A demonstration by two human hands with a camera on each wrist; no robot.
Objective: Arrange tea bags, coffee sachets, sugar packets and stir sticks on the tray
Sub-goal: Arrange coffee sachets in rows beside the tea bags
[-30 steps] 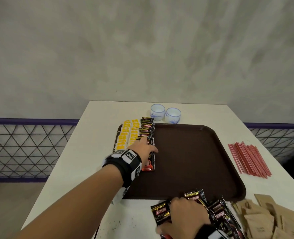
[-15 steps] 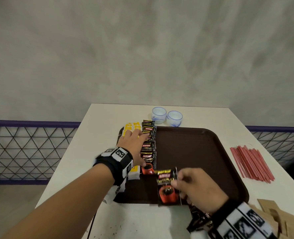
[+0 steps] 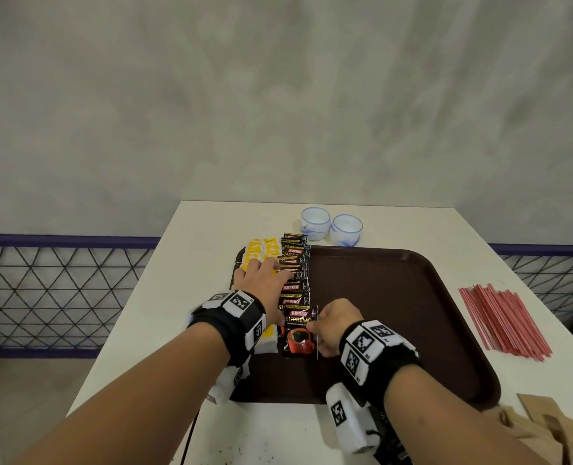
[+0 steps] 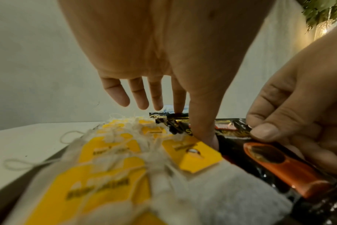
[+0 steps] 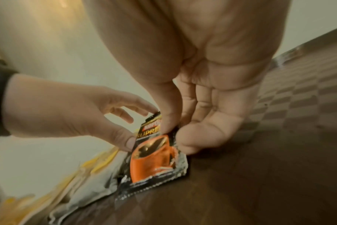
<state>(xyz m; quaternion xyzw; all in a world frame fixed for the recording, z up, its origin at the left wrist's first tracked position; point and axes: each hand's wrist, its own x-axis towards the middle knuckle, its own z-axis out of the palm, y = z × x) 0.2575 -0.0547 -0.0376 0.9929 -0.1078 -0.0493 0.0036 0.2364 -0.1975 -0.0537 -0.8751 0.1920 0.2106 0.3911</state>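
Right hand (image 3: 332,325) pinches the coffee sachet (image 3: 298,333) by its right edge, thumb on top, fingers curled under. The sachet lies at the near end of the sachet row (image 3: 294,270) on the tray (image 3: 396,317), overlapping the one ahead of my fingertips.

Left hand (image 3: 261,280) is flat, fingers straight over the row and the tea bags (image 3: 260,251); its thumb (image 4: 204,132) presses down at the sachet's left edge. Holding nothing.

My read: the sachet is light, thin foil, slick, with soft contents, so it bends and slides easily. Best held at the crimped side seam, as I have it. I'd pin it with the left thumb when I let go, or the row may fan out.

Tea bags look soft, with loose strings that could snag.

Stir sticks (image 3: 503,322) sit well to the right of my right hand, off the tray.
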